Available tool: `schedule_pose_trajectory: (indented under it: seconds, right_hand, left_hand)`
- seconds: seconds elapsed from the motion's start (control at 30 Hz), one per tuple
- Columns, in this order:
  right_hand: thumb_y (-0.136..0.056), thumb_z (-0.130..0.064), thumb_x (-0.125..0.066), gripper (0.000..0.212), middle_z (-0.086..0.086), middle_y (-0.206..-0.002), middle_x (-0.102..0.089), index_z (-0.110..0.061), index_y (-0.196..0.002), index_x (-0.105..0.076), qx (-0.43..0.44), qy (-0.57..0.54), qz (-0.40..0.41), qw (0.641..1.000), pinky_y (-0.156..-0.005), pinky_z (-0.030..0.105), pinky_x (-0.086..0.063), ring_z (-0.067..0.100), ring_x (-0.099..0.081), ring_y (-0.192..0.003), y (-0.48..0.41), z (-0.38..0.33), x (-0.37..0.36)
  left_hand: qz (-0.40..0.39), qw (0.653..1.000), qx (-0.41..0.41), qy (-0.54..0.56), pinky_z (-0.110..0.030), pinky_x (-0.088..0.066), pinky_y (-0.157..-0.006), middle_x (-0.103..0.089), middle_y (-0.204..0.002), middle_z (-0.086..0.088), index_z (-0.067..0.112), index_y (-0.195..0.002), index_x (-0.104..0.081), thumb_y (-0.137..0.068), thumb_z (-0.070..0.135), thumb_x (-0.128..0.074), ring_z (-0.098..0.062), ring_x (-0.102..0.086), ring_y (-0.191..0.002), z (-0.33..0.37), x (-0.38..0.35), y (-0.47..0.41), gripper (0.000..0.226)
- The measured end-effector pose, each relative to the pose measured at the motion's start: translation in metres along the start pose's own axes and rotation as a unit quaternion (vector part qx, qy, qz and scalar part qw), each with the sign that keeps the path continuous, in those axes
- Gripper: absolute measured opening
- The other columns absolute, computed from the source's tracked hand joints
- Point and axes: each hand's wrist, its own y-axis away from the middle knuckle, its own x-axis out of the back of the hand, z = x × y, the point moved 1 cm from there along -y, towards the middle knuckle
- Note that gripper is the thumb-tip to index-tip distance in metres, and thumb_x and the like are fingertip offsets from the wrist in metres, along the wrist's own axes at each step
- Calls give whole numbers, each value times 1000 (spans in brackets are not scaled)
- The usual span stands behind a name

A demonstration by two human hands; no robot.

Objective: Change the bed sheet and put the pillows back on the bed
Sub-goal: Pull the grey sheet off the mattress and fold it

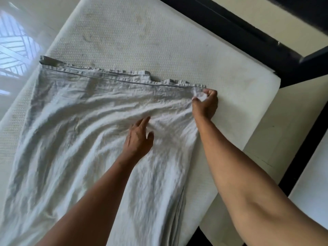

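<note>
A crumpled white bed sheet (85, 132) lies folded over the near part of a bare, dotted white mattress (134, 38). Its hemmed far edge runs across the middle of the view. My right hand (205, 103) pinches the sheet's far right corner, fingers curled round the cloth. My left hand (139, 135) rests flat on the sheet just left of it, fingers straight and spread. No pillows are in view.
A black bed frame (248, 38) runs along the mattress's far right side, with cream floor (284, 121) beyond it. Bright window light reflects on the floor at the far left (16, 47). A white surface (312, 189) shows at the right edge.
</note>
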Motion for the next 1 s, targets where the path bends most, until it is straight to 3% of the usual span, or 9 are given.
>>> schedule_pose_trajectory:
  seconds: [0.1,0.27,0.33,0.43,0.6,0.7,0.77,0.87,1.0]
  right_hand:
    - [-78,-42,-72,59,5,-120,-63,-22,-129,-50,17,64,26,997,-92,42,-48,30,-61,-111,-1,13,11]
    - [-73,-67,-75,77,6,-121,-67,-16,-125,-51,-5,156,-101,983,-89,43,-51,32,-64,-112,58,40,35]
    - [-71,-58,-80,68,8,-115,-70,-12,-116,-58,-50,180,-172,967,-85,38,-52,32,-66,-108,87,59,41]
    - [-69,-42,-85,43,6,-93,-75,-10,-93,-69,-119,98,-234,960,-75,35,-56,29,-71,-91,125,94,55]
    - [-85,-33,-79,26,4,-91,-75,-15,-100,-68,-120,29,-124,984,-80,37,-56,23,-71,-88,182,136,94]
    - [-88,-32,-73,18,2,-86,-74,-20,-93,-62,-60,76,-105,990,-71,31,-50,23,-70,-81,227,156,113]
    - [-85,-36,-75,20,2,-80,-74,-20,-84,-65,-69,133,-182,972,-71,31,-54,24,-71,-79,265,176,122]
    - [-80,-48,-81,36,5,-84,-73,-16,-87,-68,-105,233,-335,907,-69,28,-52,26,-70,-81,323,204,129]
    - [-86,-35,-78,30,11,-108,-73,-11,-101,-69,-57,302,-359,881,-74,31,-51,32,-70,-100,377,230,138]
  left_hand:
    - [9,1000,21,-20,-49,-42,-112,-38,-158,-13,24,-157,-34,-98,23,-58,-33,-36,-144,-9,-4,16,63]
    - [-25,998,12,-58,-46,-52,-92,-45,-151,-11,19,-154,-38,-96,20,-60,-36,-44,-132,-24,-22,63,61]
    - [-41,997,14,-63,-44,-55,-83,-46,-149,-10,19,-153,-39,-96,19,-60,-35,-47,-128,-26,-31,90,61]
    - [-68,995,22,-68,-44,-53,-86,-46,-148,-12,17,-153,-39,-96,18,-60,-36,-48,-126,-33,-46,135,61]
    - [-127,987,61,-71,-42,-57,-86,-44,-151,-10,18,-154,-37,-97,20,-60,-35,-49,-128,-54,-74,228,61]
    - [-166,981,65,-79,-40,-59,-84,-41,-151,-6,19,-151,-39,-96,19,-60,-34,-51,-126,-65,-91,279,58]
    - [-191,976,59,-82,-39,-60,-84,-35,-155,-4,21,-150,-40,-97,19,-60,-34,-54,-125,-71,-103,311,57]
    - [-223,970,63,-75,-39,-56,-92,-16,-168,-2,25,-155,-36,-99,24,-57,-32,-55,-131,-81,-119,348,60]
    - [-235,969,32,-72,-39,-49,-102,-11,-170,3,26,-158,-30,-101,28,-55,-28,-51,-138,-97,-133,387,63]
